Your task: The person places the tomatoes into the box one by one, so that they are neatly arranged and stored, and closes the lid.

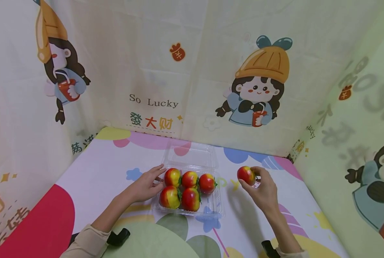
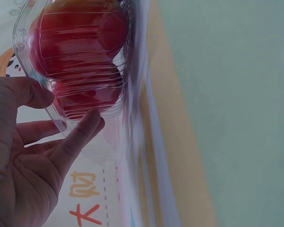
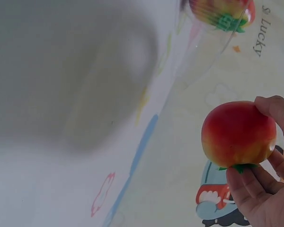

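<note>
A clear plastic clamshell container [image 1: 222,209] lies on the table, its lid [image 1: 208,152] folded back toward the wall. Inside sit three red-and-yellow fruits in the far row and two in the near row, such as a glossy fruit [image 1: 191,199] with green leaves; the near right part shows bare plastic. At the container's left end, my left hand [image 1: 149,184] holds the rim, thumb over it and fingers [image 2: 75,139] against the ribbed wall. Right of the container, my right hand [image 1: 264,188] grips a red-and-yellow fruit [image 3: 236,135] above the table, its green leafy calyx facing down.
A patterned cloth [image 1: 95,229] with coloured shapes covers the table. Printed fabric walls [image 1: 195,71] stand at the back, left and right. Black straps with dark blocks [image 1: 118,237] sit at both wrists.
</note>
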Action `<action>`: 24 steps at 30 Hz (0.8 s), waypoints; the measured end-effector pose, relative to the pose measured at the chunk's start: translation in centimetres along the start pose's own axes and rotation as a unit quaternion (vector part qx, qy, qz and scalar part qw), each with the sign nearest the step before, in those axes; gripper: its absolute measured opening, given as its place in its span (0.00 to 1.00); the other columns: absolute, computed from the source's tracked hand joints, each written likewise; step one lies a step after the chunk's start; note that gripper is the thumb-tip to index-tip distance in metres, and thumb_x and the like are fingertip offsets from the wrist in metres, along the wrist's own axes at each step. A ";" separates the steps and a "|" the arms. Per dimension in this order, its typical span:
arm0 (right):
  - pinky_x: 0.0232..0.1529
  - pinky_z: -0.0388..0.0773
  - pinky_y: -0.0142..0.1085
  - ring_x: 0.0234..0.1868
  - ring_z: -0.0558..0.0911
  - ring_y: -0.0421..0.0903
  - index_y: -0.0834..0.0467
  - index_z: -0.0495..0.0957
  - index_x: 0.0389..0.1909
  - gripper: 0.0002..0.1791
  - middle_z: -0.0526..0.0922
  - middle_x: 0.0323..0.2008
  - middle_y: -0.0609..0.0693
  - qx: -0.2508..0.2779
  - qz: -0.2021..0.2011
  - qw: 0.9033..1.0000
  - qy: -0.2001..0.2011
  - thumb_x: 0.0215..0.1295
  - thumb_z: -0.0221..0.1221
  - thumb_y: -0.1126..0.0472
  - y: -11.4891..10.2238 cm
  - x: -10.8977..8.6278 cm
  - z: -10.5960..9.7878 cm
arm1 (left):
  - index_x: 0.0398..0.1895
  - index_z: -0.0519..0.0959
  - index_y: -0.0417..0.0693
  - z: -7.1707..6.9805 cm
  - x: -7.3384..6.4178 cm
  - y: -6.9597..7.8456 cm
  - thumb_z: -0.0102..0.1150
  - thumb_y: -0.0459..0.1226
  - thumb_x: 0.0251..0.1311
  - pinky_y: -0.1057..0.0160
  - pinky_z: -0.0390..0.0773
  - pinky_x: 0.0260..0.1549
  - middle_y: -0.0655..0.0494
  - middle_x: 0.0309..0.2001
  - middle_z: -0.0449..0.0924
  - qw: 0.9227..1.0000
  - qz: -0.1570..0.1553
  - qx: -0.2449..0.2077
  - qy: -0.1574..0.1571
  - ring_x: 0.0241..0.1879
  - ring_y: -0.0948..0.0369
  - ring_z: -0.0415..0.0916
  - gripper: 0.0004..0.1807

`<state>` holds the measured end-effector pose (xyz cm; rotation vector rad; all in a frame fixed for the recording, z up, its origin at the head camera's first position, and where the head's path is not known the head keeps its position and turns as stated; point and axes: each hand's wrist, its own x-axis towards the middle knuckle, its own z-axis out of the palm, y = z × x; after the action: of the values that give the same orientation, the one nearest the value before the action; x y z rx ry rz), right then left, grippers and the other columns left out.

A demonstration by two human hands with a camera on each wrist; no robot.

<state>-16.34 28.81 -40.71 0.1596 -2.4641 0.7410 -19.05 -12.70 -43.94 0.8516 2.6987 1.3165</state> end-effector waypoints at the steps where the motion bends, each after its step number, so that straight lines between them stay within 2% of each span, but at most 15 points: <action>1: 0.42 0.86 0.57 0.48 0.80 0.54 0.65 0.74 0.57 0.35 0.80 0.52 0.59 0.002 -0.002 1.000 -0.001 0.50 0.78 0.62 -0.2 -0.1 0.0 | 0.72 0.66 0.28 0.0 0.0 0.0 0.56 0.32 0.66 0.57 0.87 0.47 0.32 0.75 0.59 1.000 -0.001 -0.001 0.000 0.52 0.49 0.84 0.31; 7: 0.42 0.87 0.54 0.47 0.81 0.53 0.63 0.74 0.58 0.36 0.80 0.53 0.58 0.012 -0.013 1.000 -0.003 0.48 0.79 0.62 -1.5 -0.4 0.0 | 0.72 0.66 0.28 0.0 0.0 0.0 0.56 0.32 0.66 0.57 0.87 0.47 0.32 0.75 0.59 1.000 -0.002 -0.001 0.000 0.52 0.49 0.84 0.31; 14: 0.42 0.86 0.37 0.45 0.83 0.51 0.63 0.75 0.56 0.35 0.81 0.52 0.56 0.016 -0.034 0.999 -0.001 0.48 0.80 0.60 -2.6 -0.6 0.3 | 0.72 0.66 0.29 0.0 0.0 -0.2 0.56 0.32 0.66 0.57 0.86 0.47 0.32 0.75 0.59 1.000 0.002 0.000 -0.001 0.52 0.49 0.84 0.31; 24: 0.41 0.86 0.37 0.46 0.83 0.50 0.62 0.75 0.57 0.36 0.81 0.52 0.55 0.035 -0.046 0.998 -0.007 0.47 0.80 0.60 -4.3 -0.8 0.5 | 0.72 0.67 0.29 0.0 0.0 -0.2 0.57 0.32 0.66 0.58 0.86 0.47 0.32 0.76 0.59 1.000 -0.002 0.001 -0.002 0.52 0.49 0.84 0.31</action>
<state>-14.79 24.87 -39.46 0.3042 -2.4259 0.7893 -19.17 -12.79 -44.04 0.8482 2.6975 1.3089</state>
